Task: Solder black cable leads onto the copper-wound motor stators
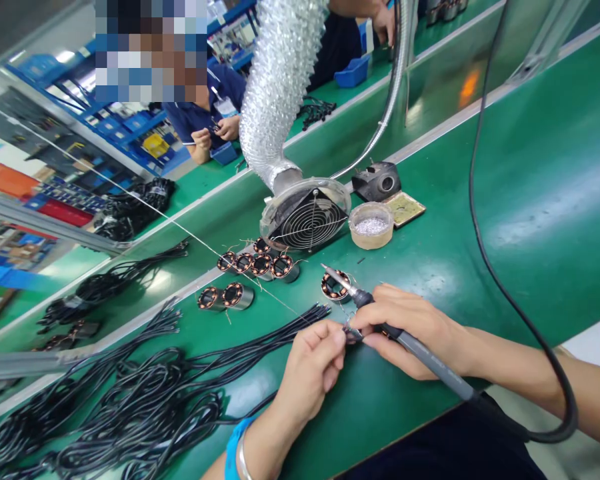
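My right hand (417, 327) is closed round a soldering iron (433, 363), its bare tip pointing up and left, above a copper-wound motor stator (333, 288). Between thumb and fingers, my left hand (313, 367) pinches the thin wire ends (351, 331) of what looks like a black cable. The right fingertips meet the left ones at these wires, so the exact contact is partly hidden. Fine leads stick out from the stator toward both hands. The iron's tip appears apart from the wires.
Bundled black cables (145, 393) cover the bench's left side. Several stators (261, 265) stand near a fume extractor (310, 220). Beyond are a solder pot (371, 227), a sponge tray (405, 209) and an iron holder (377, 181). The iron's cord (495, 267) loops at right. Co-workers sit across the divider.
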A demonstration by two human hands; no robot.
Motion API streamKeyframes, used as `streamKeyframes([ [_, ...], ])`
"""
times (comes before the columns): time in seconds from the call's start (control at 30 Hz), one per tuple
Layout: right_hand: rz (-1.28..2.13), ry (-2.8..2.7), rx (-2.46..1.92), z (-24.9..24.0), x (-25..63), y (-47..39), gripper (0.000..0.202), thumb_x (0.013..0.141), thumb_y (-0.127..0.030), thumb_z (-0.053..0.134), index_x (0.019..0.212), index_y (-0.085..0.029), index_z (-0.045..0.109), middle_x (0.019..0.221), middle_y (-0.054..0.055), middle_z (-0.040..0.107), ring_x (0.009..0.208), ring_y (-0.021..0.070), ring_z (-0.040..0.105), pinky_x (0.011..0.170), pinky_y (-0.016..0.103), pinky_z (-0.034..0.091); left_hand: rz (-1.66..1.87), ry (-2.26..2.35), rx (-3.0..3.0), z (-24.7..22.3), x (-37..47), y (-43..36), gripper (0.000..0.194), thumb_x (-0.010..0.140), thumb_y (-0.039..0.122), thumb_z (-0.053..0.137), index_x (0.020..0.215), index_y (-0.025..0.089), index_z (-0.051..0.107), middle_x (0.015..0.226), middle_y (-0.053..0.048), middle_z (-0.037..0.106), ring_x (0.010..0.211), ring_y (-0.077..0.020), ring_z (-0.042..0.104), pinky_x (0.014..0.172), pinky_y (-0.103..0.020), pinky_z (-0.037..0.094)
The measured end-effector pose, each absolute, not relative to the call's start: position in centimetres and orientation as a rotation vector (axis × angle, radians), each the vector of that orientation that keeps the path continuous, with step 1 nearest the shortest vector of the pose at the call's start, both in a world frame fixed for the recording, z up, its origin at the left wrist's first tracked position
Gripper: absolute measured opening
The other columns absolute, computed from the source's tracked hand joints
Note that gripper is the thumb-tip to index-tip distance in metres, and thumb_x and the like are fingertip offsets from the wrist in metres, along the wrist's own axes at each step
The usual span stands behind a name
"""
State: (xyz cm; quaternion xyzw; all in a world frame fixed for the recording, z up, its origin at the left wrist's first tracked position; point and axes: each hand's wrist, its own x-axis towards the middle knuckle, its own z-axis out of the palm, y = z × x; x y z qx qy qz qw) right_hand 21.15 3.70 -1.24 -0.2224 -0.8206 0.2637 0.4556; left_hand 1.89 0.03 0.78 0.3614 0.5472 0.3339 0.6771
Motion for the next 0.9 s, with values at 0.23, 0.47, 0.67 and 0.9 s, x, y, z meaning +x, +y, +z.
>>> streamKeyframes([
  [0.23, 0.691, -2.025, -0.597, -0.9, 21.1, 3.8, 0.027, 0.086, -0.005, 0.052, 0.109, -0.018, 0.057, 0.081, 0.0, 0.064, 0.074, 0.0141, 0.055, 0.071, 0.026, 0.044, 0.726, 1.34, 0.722, 1.4, 1.5, 0.6, 0.038, 0.062, 0.045, 0.081, 0.064, 0.014, 0.06, 0.047, 0.009, 0.041, 0.034, -0.0006, 0.021, 0.034, -0.018, 0.01],
  [0.47, 0.705, -2.114, -0.519, -0.3, 21.2, 4.3, 0.033, 0.084, -0.003, 0.05, 0.113, -0.017, 0.056, 0.086, 0.001, 0.064, 0.074, 0.0141, 0.052, 0.07, 0.027, 0.041, 0.767, 1.423, 1.055, 1.8, 1.9, 1.0, 0.03, 0.07, 0.041, 0.078, 0.07, 0.012, 0.072, 0.062, 0.0, 0.057, 0.055, -0.008, 0.042, 0.054, -0.021, 0.033],
  [0.67, 0.677, -2.13, -0.496, 0.1, 20.8, 4.9, 0.034, 0.081, -0.009, 0.055, 0.113, -0.018, 0.055, 0.087, 0.003, 0.06, 0.077, 0.0177, 0.048, 0.071, 0.03, 0.042, 0.729, 1.431, 1.192, 1.9, 1.6, 0.8, 0.022, 0.076, 0.034, 0.073, 0.068, 0.014, 0.071, 0.066, 0.0, 0.054, 0.06, -0.0105, 0.043, 0.057, -0.023, 0.033],
  [0.9, 0.736, -2.123, -0.478, 0.2, 20.4, 5.3, 0.027, 0.09, -0.007, 0.05, 0.113, -0.02, 0.056, 0.085, 0.001, 0.063, 0.075, 0.0147, 0.051, 0.071, 0.028, 0.045, 0.762, 1.426, 1.256, 1.6, 1.1, 0.3, 0.023, 0.082, 0.034, 0.066, 0.068, 0.015, 0.069, 0.061, 0.001, 0.048, 0.057, -0.0104, 0.04, 0.055, -0.023, 0.031],
])
